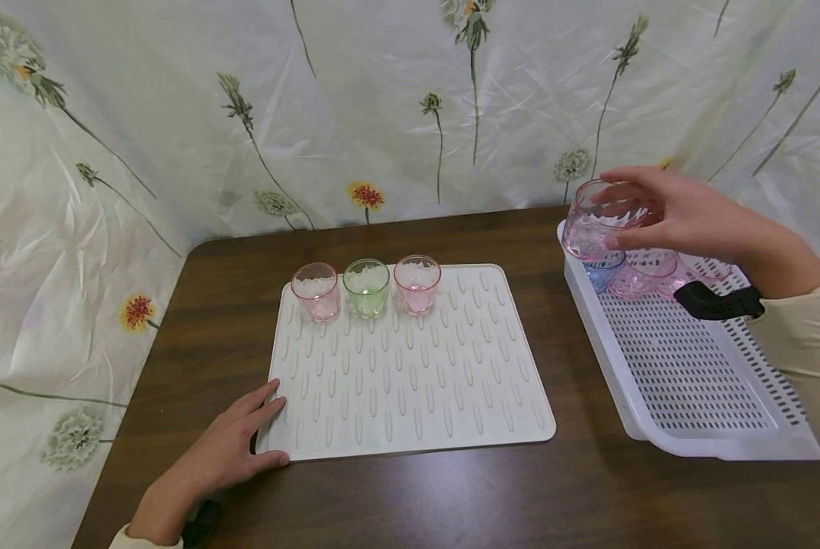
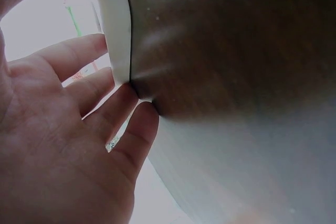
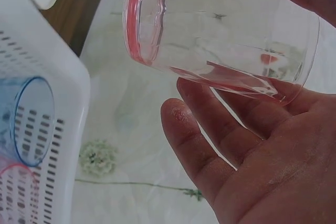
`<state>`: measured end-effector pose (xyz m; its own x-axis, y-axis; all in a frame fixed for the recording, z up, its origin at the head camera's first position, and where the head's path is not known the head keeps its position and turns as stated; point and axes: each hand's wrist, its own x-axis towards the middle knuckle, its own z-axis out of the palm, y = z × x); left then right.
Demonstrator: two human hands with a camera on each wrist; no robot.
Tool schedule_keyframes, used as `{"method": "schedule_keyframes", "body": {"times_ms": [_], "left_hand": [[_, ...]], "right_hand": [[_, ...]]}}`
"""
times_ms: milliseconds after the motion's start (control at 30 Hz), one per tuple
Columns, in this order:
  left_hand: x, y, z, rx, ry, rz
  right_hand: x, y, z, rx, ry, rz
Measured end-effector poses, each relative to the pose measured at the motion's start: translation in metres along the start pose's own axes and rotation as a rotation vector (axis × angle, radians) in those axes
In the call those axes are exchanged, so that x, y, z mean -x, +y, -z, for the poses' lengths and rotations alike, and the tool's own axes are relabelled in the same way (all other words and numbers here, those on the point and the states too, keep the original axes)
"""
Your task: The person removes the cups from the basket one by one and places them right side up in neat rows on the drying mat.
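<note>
My right hand [image 1: 684, 213] grips a clear pink glass [image 1: 598, 225] above the far left corner of the white basket [image 1: 591, 328]. In the right wrist view the same glass lies across the fingers, its thick pink base toward the left. At the front left corner of the white drying mat [image 1: 410, 396], my left hand [image 1: 227, 438] touches the edge with spread fingers; the left wrist view shows fingertips along that edge. Along the mat's far edge stand a pink glass [image 1: 316, 293], a green glass [image 1: 367, 290] and another pink glass [image 1: 417, 286] in a row.
Inside the basket, under the right hand, are a blue glass [image 1: 605, 271] and several pink glasses [image 1: 643, 273]. The basket's raised rim borders the dark wooden table [image 1: 464, 496]. A flowered curtain [image 1: 382, 114] hangs behind the table and along its left side.
</note>
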<state>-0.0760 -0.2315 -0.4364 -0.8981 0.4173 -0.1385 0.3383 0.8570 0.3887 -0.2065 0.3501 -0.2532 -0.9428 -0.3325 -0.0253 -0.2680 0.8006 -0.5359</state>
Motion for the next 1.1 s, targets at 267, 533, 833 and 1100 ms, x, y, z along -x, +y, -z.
{"method": "schedule_keyframes", "body": {"times_ms": [267, 533, 833, 1100], "left_hand": [[0.0, 0.0, 0.001, -0.005, 0.005, -0.003], [0.0, -0.001, 0.001, -0.008, 0.021, -0.016], [0.0, 0.001, 0.001, 0.003, 0.005, 0.001], [0.0, 0.001, 0.0, -0.001, 0.0, 0.011]], "right_hand": [[-0.011, -0.016, -0.01, -0.026, -0.011, 0.054], [-0.026, -0.025, -0.02, -0.077, -0.029, 0.063], [-0.043, -0.034, -0.034, -0.117, -0.016, 0.069], [-0.061, -0.043, -0.046, -0.197, -0.008, 0.074]]}}
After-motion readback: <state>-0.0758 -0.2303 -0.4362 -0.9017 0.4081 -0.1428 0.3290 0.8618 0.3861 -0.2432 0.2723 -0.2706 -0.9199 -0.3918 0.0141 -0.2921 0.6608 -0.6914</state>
